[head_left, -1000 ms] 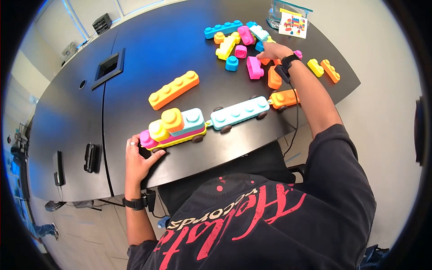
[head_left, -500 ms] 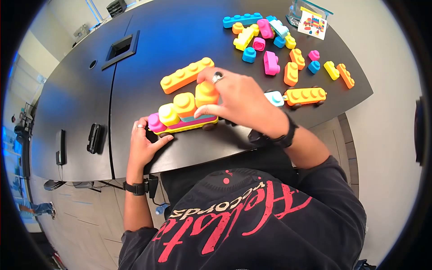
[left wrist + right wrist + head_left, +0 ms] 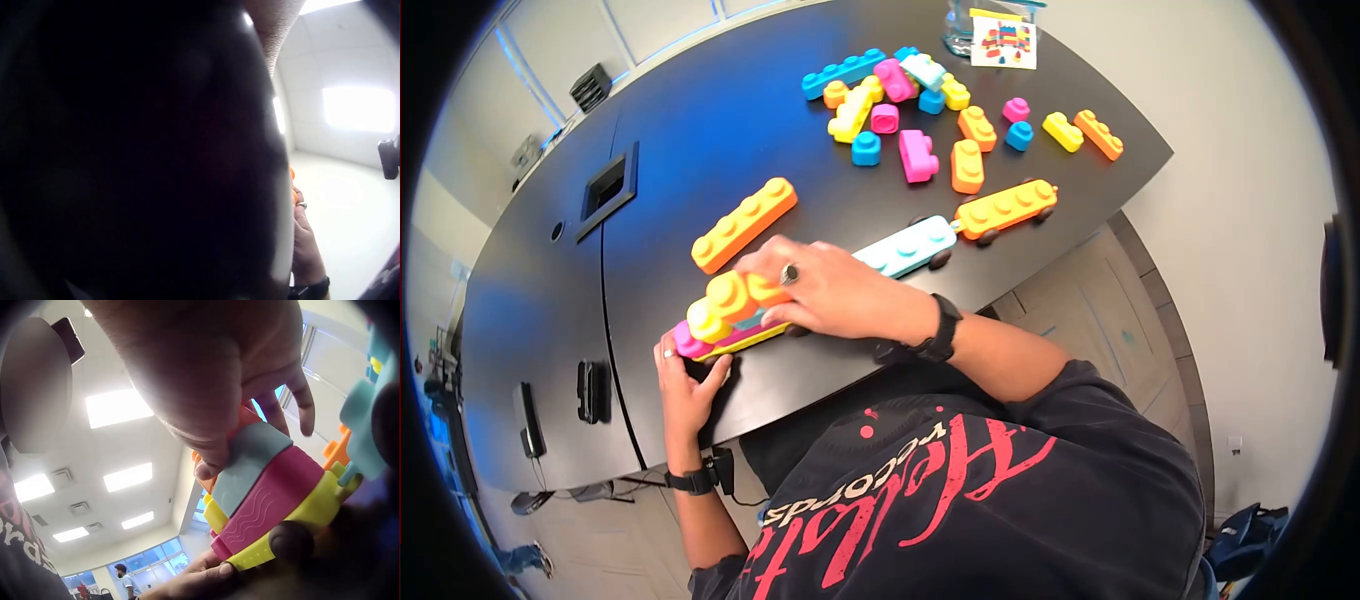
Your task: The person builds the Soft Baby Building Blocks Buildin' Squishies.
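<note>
Pinching a presumably light, stiff orange block laterally, right hand is obscuring contact; left hand is clasping toy engine.

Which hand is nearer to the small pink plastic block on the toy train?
The left hand, beside the pink block; the right hand, farther away, grips an orange plastic block.

Dark round-edged table, pale wall, greyish tiled floor, white ceiling, bright rectangular lights, bluish windows far back
</note>
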### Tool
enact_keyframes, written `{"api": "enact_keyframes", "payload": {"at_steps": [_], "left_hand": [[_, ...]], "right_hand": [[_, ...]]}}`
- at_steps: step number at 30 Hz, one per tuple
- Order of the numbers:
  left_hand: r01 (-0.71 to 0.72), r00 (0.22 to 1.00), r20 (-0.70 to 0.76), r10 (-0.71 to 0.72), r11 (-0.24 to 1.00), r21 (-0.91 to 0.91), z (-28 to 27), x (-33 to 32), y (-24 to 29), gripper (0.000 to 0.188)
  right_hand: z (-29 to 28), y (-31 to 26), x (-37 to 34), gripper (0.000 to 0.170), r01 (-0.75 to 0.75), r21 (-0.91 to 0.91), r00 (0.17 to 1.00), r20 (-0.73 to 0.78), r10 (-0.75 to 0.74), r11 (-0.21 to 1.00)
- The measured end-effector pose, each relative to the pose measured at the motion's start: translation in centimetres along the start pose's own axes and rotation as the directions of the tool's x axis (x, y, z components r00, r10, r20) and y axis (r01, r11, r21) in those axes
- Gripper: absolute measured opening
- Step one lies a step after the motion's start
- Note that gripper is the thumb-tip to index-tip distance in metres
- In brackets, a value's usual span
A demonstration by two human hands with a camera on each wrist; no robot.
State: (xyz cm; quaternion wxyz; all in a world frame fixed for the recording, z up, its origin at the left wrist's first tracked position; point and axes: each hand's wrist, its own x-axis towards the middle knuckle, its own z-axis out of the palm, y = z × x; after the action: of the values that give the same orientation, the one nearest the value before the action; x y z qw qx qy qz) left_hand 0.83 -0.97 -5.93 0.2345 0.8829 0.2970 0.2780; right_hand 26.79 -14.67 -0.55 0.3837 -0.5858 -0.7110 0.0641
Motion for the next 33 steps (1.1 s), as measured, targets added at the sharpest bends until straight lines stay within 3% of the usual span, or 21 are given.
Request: {"api": "enact_keyframes", "payload": {"at_steps": [1, 3, 5, 7, 8, 9, 10, 12, 14, 18, 21, 23, 26, 33], "left_hand": [[0.018, 0.999, -0.029, -0.018, 1.0, -0.013, 0.3, -0.1, -0.3, 0.064], [0.014, 0.998, -0.064, -0.016, 0.999, -0.033, 0.5, -0.2, -1.3, 0.065], [0.058, 0.985, -0.151, -0.08, 0.987, -0.147, 0.7, -0.1, -2.6, 0.061], [0.155, 0.975, -0.11, -0.193, 0.946, -0.284, -0.1, -0.4, -3.2, 0.055], [0.183, 0.969, -0.121, -0.213, 0.958, -0.221, -0.5, -0.6, -3.1, 0.051], [0.175, 0.972, -0.096, -0.214, 0.933, -0.313, -1.1, -0.9, -3.2, 0.051], [0.19, 0.966, -0.092, -0.242, 0.903, -0.384, -1.4, -1.0, -3.2, 0.049], [0.206, 0.959, -0.086, -0.271, 0.87, -0.449, -2.3, -1.7, -3.6, 0.048], [0.233, 0.968, -0.085, -0.236, 0.971, -0.048, -3.3, -2.1, -4.1, 0.041], [0.23, 0.971, -0.097, -0.217, 0.962, 0.146, -3.9, -2.6, -3.0, 0.034], [0.233, 0.968, -0.145, -0.202, 0.943, 0.237, -4.0, -3.8, -4.8, 0.035], [0.236, 0.967, -0.163, -0.197, 0.934, 0.269, -3.8, -4.7, -5.4, 0.038], [0.209, 0.948, -0.292, -0.129, 0.942, 0.263, -3.2, -4.9, -6.1, 0.044], [0.238, 0.942, -0.304, -0.143, 0.923, 0.301, -3.3, -4.2, -4.5, 0.052]], "right_hand": [[0.3, 0.6, 0.2, 0.087, 0.112, -0.045, 0.993, 0.054, -0.109, 0.993], [0.6, -0.1, 0.0, 0.111, 0.181, -0.142, 0.974, -0.111, -0.197, 0.973], [-0.5, -0.6, -0.4, 0.124, 0.08, -0.216, 0.995, -0.038, -0.09, 0.973], [-2.1, -0.3, -1.1, 0.116, 0.039, -0.214, 0.998, -0.043, -0.05, 0.976], [-2.7, 0.5, -2.0, 0.108, -0.06, -0.207, 0.997, 0.043, 0.071, 0.976], [-3.2, 1.3, -3.0, 0.099, -0.16, -0.206, 0.973, 0.13, 0.189, 0.965], [-3.9, 1.9, -4.0, 0.099, -0.157, -0.207, 0.974, 0.129, 0.186, 0.966], [-4.7, 3.0, -6.0, 0.076, -0.215, -0.481, 0.898, 0.245, 0.365, 0.85], [-4.6, 3.5, -6.6, 0.069, -0.229, -0.51, 0.907, 0.199, 0.372, 0.83], [-3.0, 3.7, -7.0, 0.058, -0.251, -0.516, 0.929, 0.109, 0.353, 0.819], [-2.2, 3.6, -6.6, 0.058, -0.226, -0.491, 0.939, 0.119, 0.321, 0.842], [-1.0, 3.8, -6.3, 0.057, -0.154, -0.465, 0.978, 0.055, 0.202, 0.872], [-0.3, 3.8, -5.6, 0.057, -0.12, -0.425, 0.979, 0.097, 0.177, 0.897], [-1.2, 3.7, -4.5, 0.059, -0.034, -0.415, 0.969, 0.21, 0.132, 0.909]]}}
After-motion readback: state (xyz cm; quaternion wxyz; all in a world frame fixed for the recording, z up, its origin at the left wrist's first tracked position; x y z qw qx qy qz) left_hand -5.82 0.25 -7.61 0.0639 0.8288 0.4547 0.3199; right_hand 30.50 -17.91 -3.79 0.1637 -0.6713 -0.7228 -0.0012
